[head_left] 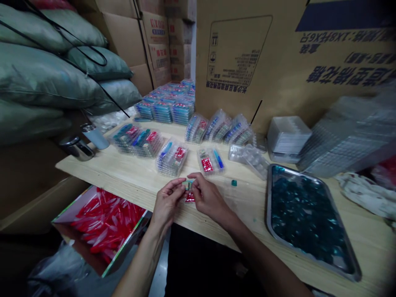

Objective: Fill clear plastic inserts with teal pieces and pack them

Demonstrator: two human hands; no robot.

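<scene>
Near the front edge of the table, between my two hands, is a small clear plastic tray (189, 197) with a red packet and something green and pale in it. My left hand (168, 198) is closed on its left side, thumb and fingers pinched together. From the right, my right hand (208, 197) reaches over it with curled fingertips at its upper edge; what those fingers pinch is hidden. Just beyond my hands stands a filled clear tray (212, 161) with a red packet and a blue stick. A teal cube (234, 182) lies to the right.
A metal tray (268, 206) of dark teal pieces lies at right. Stacked filled trays (172, 159) stand behind, with empty clear trays (289, 134) farther right. Below the left edge is a box (108, 264) of red items. A steel cup (77, 148) stands at the left corner.
</scene>
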